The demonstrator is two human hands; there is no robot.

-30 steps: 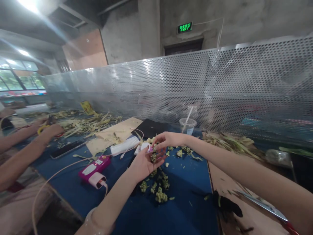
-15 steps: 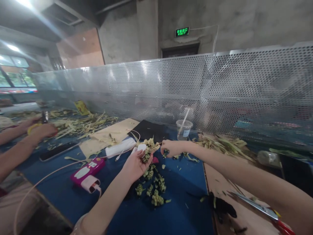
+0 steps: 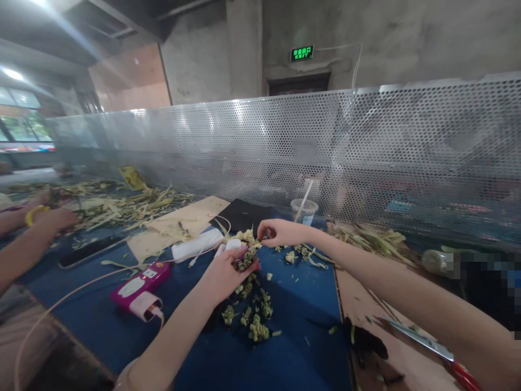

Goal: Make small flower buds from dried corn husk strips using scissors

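My left hand [image 3: 225, 270] is cupped palm-up over the blue table [image 3: 285, 347], fingers curled round a small bunch of yellow-green woven leaf pieces [image 3: 245, 258]. My right hand [image 3: 277, 232] reaches in from the right with its fingers pinched on a small green piece just above that bunch. Below my hands lies a loose pile of the same knotted leaf pieces [image 3: 252, 319]. More scraps [image 3: 299, 252] are scattered behind my right wrist.
A pink power bank [image 3: 138, 286] with a cable, a white case [image 3: 196, 245], a black sheet [image 3: 243, 214] and a plastic cup with a straw [image 3: 303, 209] stand nearby. A red-handled knife [image 3: 423, 342] lies at the right. A perforated metal screen [image 3: 366, 157] backs the table. Another person's hands [image 3: 44, 217] work among leaf strips at the left.
My right hand dipped to the table, closed on a small piece and has come back up to the bunch. My left hand closed round the bunch and stayed roughly in place.
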